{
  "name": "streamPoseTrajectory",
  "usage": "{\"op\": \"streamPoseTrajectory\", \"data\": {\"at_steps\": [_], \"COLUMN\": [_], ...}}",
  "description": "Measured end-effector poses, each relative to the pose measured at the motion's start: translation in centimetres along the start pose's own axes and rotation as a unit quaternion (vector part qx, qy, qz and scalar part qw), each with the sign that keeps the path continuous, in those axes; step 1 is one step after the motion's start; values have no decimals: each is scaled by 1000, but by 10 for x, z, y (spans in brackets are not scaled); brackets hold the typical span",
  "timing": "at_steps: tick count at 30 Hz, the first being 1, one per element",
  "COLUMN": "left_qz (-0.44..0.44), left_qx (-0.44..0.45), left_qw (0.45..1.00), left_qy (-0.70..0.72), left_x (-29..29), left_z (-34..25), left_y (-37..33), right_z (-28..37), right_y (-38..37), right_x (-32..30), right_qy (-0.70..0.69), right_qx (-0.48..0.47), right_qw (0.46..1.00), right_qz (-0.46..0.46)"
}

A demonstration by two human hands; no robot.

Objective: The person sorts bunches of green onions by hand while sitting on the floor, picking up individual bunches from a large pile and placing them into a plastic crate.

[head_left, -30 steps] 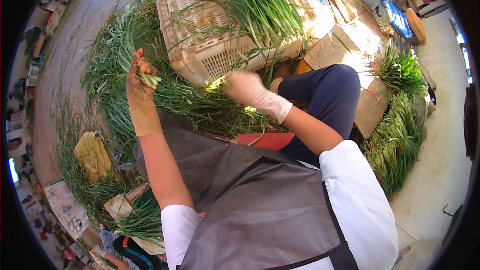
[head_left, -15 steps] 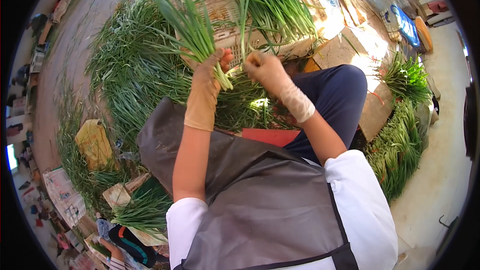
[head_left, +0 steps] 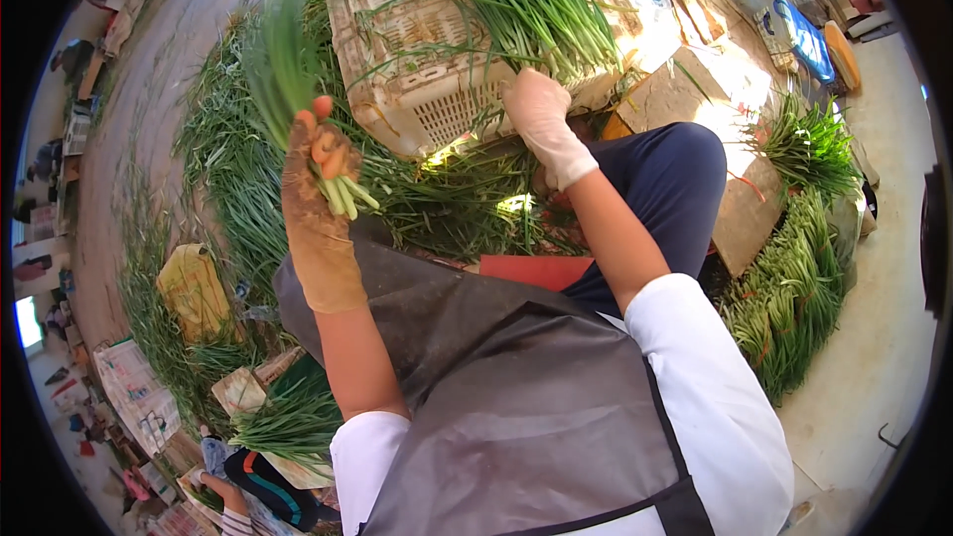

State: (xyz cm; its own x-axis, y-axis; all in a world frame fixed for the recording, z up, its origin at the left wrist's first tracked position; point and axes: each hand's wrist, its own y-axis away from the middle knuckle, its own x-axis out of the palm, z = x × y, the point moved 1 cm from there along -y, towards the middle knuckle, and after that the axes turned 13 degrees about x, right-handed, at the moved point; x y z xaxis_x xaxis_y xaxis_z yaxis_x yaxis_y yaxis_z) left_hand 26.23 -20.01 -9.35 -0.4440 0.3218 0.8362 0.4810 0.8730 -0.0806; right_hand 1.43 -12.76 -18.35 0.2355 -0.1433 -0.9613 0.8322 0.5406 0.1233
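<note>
My left hand (head_left: 323,154), in a soiled tan glove, is closed round a bunch of garlic chives (head_left: 342,194). Their pale cut ends stick out below the fingers, and the leaves above are blurred by motion. A pale glove covers my right hand (head_left: 541,114), which is at the near side of a pile of garlic chives (head_left: 531,10). Its fingers are curled, and whatever they may hold is hidden behind the hand. That pile lies on an upturned white plastic crate (head_left: 452,109), with its pale ends toward me.
Loose green leaves (head_left: 233,139) cover the floor left of the crate. Tied bunches (head_left: 784,298) are stacked at the right beside cardboard (head_left: 740,213). A yellow sack (head_left: 191,288) lies at left. Another person's leg (head_left: 263,486) shows at lower left.
My left hand has swung left and down with the bunch, whose leaves now point more upright. My right hand has shifted slightly right and up, closer to the pile on the crate.
</note>
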Motion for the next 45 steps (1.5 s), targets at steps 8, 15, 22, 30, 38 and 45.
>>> {"op": "streamPoseTrajectory", "data": {"at_steps": [8,15,22,30,38,45], "left_qz": [-198,-242,-284,-259,-238,-231], "left_qx": [-103,-100,-92,-89,-154,-157], "left_qw": [974,963,949,958,949,951], "left_qy": [-46,-56,-100,-83,-136,-130], "left_x": [-26,-57,-58,-60,-48,-45], "left_z": [91,86,82,73,102,103], "left_y": [-33,-9,14,24,41,42], "right_z": [0,3,22,34,3,0], "right_y": [-27,36,8,65,117,96], "right_x": [6,-15,-12,-23,18,28], "right_qy": [-33,-318,-116,-458,-206,-465], "right_qx": [99,-32,28,-55,-160,-68], "right_qw": [992,906,987,725,925,799], "right_qz": [65,276,110,510,277,375]}}
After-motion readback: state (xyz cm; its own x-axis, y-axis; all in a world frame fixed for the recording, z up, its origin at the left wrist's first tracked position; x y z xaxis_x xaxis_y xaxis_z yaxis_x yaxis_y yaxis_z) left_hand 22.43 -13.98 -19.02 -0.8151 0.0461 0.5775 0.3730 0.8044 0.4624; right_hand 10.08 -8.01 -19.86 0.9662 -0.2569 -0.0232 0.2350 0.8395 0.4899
